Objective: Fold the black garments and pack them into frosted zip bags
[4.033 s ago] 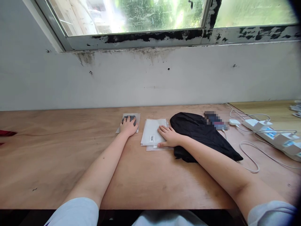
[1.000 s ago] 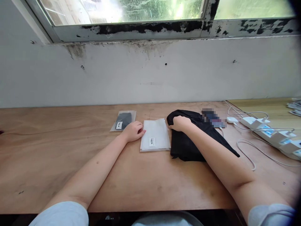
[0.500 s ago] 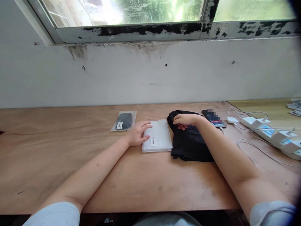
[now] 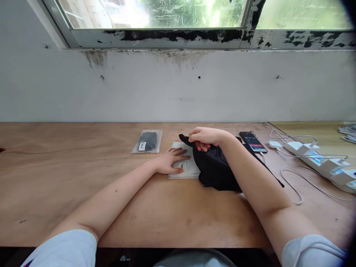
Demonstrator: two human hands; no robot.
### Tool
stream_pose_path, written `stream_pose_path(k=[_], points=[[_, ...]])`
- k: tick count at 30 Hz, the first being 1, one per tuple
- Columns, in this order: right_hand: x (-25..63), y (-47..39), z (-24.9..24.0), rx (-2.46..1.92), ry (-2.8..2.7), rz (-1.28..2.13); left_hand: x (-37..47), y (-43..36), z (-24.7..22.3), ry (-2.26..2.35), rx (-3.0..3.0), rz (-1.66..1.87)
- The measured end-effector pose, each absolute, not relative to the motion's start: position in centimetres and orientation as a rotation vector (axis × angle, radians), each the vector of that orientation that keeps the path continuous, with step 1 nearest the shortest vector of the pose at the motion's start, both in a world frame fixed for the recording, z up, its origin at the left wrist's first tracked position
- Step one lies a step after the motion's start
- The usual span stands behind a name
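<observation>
My left hand lies with spread fingers on the white plastic packets, its thumb by the barcode label. My right hand pinches the upper left edge of a black cloth item and lifts it a little. Part of the cloth overlaps the right side of the packets, and my right forearm hides some of it. To the left, beyond my left hand, a clear bag with a dark item and a barcode label lies flat.
A phone on a white cable rests behind my right forearm. At the right are a power strip with chargers and loose cables on the wooden table. The wall and window stand behind.
My right hand has moved left, drawing the black cloth's edge over the packets. My left hand has shifted slightly right and its fingers now lie flat on the packets.
</observation>
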State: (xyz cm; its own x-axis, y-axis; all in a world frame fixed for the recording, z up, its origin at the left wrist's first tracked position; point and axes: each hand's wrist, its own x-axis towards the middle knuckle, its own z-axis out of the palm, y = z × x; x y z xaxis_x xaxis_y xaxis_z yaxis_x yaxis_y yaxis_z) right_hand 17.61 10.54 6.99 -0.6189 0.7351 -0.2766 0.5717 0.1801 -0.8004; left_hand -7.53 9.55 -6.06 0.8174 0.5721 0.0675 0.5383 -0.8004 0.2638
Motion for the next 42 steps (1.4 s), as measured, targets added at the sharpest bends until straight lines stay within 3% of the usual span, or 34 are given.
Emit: stream_pose_path(k=[6,11,17,28,33,42], points=[[17.2,10.5,6.0,-1.143,-2.137,1.381,-7.5,9.3,-5.5,0.776,2.738,0.232],[18.2,11.1,4.8,-1.170,-2.242,1.314,-7.6,8.8,-5.2,0.729,2.453,0.550],[22.4,15.1,1.9,-1.721,-2.423,0.379,-5.2,7.3,-6.1,0.986,1.777,0.850],[23.0,17.4,-2.1,-1.448,-2.600,0.661,-3.5,6.8,-5.8,1.010,1.359,0.767],[23.8,16.5,0.7,-1.438,-2.485,0.662,-3.2,6.5,-5.4,0.925,1.336,0.898],[27.1,8.2,11.3,-1.234,-2.134,0.769,-3.1,2.8,-0.3,0.672,1.290,0.915]])
